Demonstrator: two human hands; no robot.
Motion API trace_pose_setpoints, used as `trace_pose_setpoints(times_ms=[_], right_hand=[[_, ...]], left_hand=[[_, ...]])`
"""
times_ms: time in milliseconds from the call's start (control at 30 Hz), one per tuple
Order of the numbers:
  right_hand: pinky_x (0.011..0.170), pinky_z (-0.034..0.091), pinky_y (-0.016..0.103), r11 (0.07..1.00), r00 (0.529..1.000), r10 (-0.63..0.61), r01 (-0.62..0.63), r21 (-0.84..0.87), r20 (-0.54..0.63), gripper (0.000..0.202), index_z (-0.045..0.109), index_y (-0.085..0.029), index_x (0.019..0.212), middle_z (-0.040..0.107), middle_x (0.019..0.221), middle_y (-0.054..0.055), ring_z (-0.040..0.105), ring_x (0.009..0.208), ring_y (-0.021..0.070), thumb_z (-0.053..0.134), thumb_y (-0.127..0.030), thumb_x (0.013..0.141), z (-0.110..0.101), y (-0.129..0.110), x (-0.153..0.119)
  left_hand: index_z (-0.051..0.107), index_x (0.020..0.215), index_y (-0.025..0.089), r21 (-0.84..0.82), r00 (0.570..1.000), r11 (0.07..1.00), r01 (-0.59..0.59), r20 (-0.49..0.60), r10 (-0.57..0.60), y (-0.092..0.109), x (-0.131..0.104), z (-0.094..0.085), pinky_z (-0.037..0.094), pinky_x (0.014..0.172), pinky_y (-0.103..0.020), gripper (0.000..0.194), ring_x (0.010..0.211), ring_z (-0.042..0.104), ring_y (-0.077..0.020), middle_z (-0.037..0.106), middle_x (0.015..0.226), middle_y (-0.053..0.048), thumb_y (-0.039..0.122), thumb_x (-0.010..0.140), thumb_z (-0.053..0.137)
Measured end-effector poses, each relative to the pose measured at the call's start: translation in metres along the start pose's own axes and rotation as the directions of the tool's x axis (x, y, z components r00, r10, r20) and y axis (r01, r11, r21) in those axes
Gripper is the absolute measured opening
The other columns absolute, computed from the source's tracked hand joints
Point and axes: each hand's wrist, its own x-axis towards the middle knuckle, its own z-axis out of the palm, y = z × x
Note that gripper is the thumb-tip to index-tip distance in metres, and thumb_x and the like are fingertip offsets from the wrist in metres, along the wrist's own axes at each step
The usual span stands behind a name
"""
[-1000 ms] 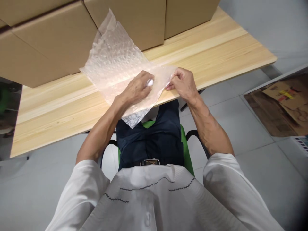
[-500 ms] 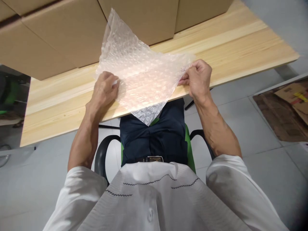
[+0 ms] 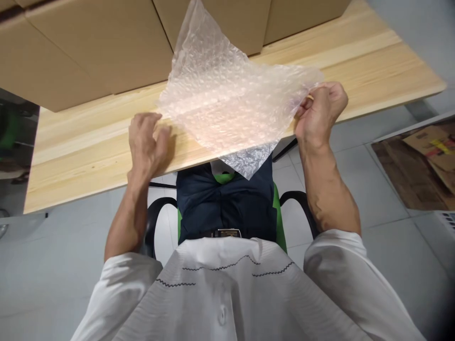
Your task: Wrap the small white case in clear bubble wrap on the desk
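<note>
A clear sheet of bubble wrap (image 3: 231, 102) lies spread over the wooden table (image 3: 81, 142), one corner hanging past the front edge above my lap. Its far corner stands up against the cardboard boxes. My right hand (image 3: 322, 111) pinches the sheet's right corner between thumb and fingers. To the left of the sheet, my left hand (image 3: 145, 142) is over the tabletop with thumb and fingers apart, holding nothing. A small gap separates it from the sheet's left edge.
Large cardboard boxes (image 3: 95, 52) line the back of the table. A flattened brown carton (image 3: 419, 166) is low at the right. Black chair armrests (image 3: 298, 201) flank my lap below the table edge.
The bubble wrap has moved to the right with my right hand. My left hand has let go of its left side, opened, and shifted slightly left.
</note>
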Motion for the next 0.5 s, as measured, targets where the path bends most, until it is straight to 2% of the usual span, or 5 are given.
trace_pose_setpoints(times_ms=[67, 133, 233, 367, 500], right_hand=[[0.069, 0.049, 0.052, 0.998, 1.0, -0.003, 0.003, -0.06, 0.014, 0.053, 0.044, -0.04, 0.085, 0.06, 0.078, 0.003, 0.06, 0.077, 0.0301, 0.077, -0.081, 0.088, -0.006, -0.002, 0.001], [0.078, 0.052, 0.058, 0.988, 0.997, -0.003, 0.014, -0.154, 0.074, 0.055, 0.048, -0.043, 0.085, 0.068, 0.08, 0.006, 0.067, 0.093, 0.036, 0.073, -0.091, 0.09, -0.01, -0.001, 0.001], [0.077, 0.056, 0.056, 0.982, 0.995, -0.019, 0.037, -0.188, 0.096, 0.056, 0.051, -0.041, 0.084, 0.066, 0.077, 0.007, 0.072, 0.098, 0.0352, 0.07, -0.093, 0.093, -0.011, 0.002, 0.001], [0.061, 0.058, 0.038, 0.998, 0.998, -0.053, 0.054, -0.03, 0.043, 0.056, 0.049, -0.032, 0.085, 0.053, 0.078, -0.001, 0.072, 0.079, 0.0243, 0.074, -0.08, 0.1, -0.002, -0.013, -0.002], [0.067, 0.068, 0.037, 0.981, 0.922, -0.087, 0.146, -0.129, 0.377, 0.034, 0.068, -0.029, 0.102, 0.072, 0.104, 0.004, 0.083, 0.102, 0.0277, 0.082, -0.061, 0.107, 0.002, -0.05, -0.007]], left_hand=[[0.083, 0.118, 0.038, -0.182, 0.995, 0.981, 0.065, 0.092, -0.049, 0.044, -0.038, 0.009, 0.066, 0.114, -0.062, 0.039, 0.12, 0.082, -0.0341, 0.088, 0.122, -0.005, 0.073, 0.115, 0.065], [0.086, 0.115, 0.04, -0.354, 0.929, 0.908, 0.222, 0.359, -0.087, 0.084, -0.078, 0.021, 0.071, 0.104, -0.057, 0.036, 0.107, 0.086, -0.0323, 0.09, 0.112, -0.003, 0.072, 0.115, 0.07], [0.089, 0.121, 0.039, -0.437, 0.83, 0.838, 0.328, 0.556, -0.035, 0.121, -0.126, 0.045, 0.072, 0.092, -0.054, 0.035, 0.095, 0.087, -0.031, 0.09, 0.107, -0.005, 0.068, 0.115, 0.07], [0.088, 0.129, 0.035, -0.486, 0.699, 0.714, 0.505, 0.715, -0.008, 0.122, -0.141, 0.084, 0.07, 0.082, -0.048, 0.044, 0.091, 0.087, -0.0298, 0.092, 0.114, -0.008, 0.069, 0.102, 0.088], [0.082, 0.114, 0.022, -0.59, 0.621, 0.212, 0.779, 0.773, -0.129, 0.106, -0.121, 0.123, 0.072, 0.089, -0.041, 0.056, 0.103, 0.093, -0.0319, 0.091, 0.113, -0.009, 0.063, 0.082, 0.105]])
